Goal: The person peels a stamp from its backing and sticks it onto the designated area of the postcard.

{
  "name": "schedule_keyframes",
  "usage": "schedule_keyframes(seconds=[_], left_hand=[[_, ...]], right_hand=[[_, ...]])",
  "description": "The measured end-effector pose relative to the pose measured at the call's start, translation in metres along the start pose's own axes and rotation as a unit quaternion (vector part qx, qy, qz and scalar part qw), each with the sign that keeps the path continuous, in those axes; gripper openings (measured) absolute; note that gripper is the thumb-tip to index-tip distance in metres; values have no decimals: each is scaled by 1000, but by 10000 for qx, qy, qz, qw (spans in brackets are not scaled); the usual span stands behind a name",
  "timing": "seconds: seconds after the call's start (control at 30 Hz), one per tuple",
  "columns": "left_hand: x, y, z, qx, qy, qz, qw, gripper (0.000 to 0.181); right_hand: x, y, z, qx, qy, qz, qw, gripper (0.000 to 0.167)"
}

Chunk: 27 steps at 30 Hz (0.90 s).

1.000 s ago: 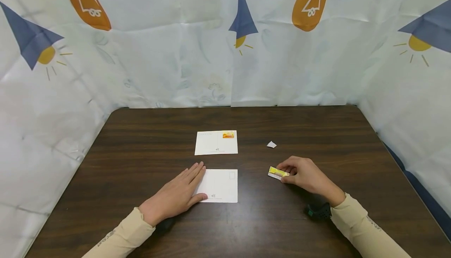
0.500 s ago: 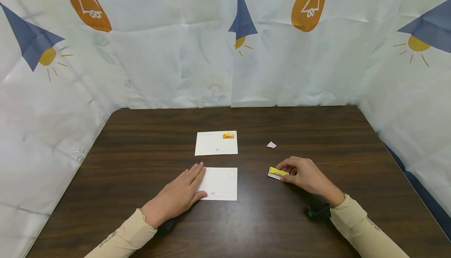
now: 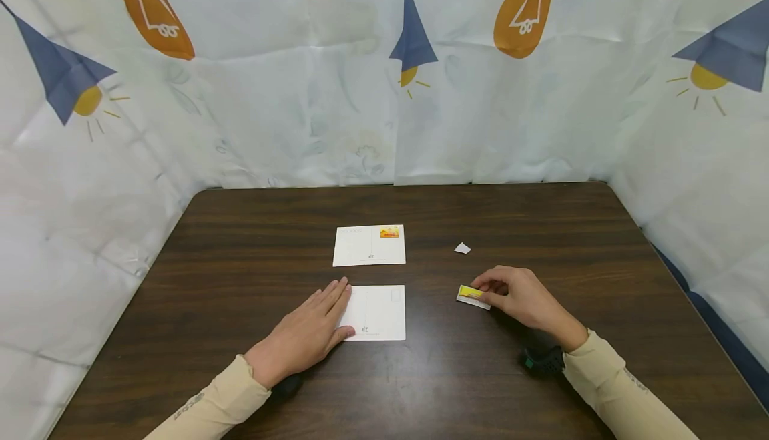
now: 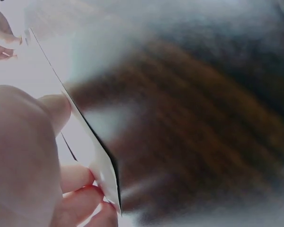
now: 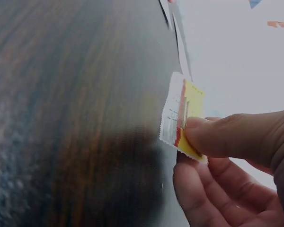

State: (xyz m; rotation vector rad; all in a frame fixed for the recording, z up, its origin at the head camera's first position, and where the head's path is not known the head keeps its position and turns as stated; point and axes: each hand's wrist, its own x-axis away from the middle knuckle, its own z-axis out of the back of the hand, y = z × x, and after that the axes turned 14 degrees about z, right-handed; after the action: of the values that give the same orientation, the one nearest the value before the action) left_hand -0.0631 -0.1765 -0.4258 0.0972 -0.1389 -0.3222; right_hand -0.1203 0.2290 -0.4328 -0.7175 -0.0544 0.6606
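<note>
A blank postcard [image 3: 378, 313] lies on the table in front of me, an empty stamp box printed in its upper right corner. My left hand [image 3: 306, 330] rests on its left part with fingers straight, covering that edge. In the left wrist view, the thumb and fingertips touch the card [image 4: 92, 153]. To the right, my right hand [image 3: 523, 296] pinches a yellow and white postage stamp [image 3: 471, 296] between thumb and fingers, just over the table. The right wrist view shows the stamp's [image 5: 173, 113] perforated edges, with the thumb across its yellow part.
Behind the blank card lies a second postcard [image 3: 368, 250] with an orange and yellow stamp [image 3: 389, 232] in its upper right corner. A small white paper scrap [image 3: 462, 248] is right of it. A patterned white curtain [image 3: 270, 119] surrounds the dark wooden table [image 3: 252, 226].
The blank postcard has shifted slightly away from me under my left hand. My right thumb has slid a little further over the stamp. The head view has tilted up slightly.
</note>
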Motion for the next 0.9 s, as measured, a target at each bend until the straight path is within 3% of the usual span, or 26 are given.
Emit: schedule_keyframes(seconds=[0.73,0.9], left_hand=[[-1,-2,3,-11,-62,-88,9999,69],[-4,-1,5,-39,126,-190,9997,68]], right_hand=[[-13,-5,12,-873,165,-320,9955,9],[-17,-9,13,-1067,228,-349,9934,11]])
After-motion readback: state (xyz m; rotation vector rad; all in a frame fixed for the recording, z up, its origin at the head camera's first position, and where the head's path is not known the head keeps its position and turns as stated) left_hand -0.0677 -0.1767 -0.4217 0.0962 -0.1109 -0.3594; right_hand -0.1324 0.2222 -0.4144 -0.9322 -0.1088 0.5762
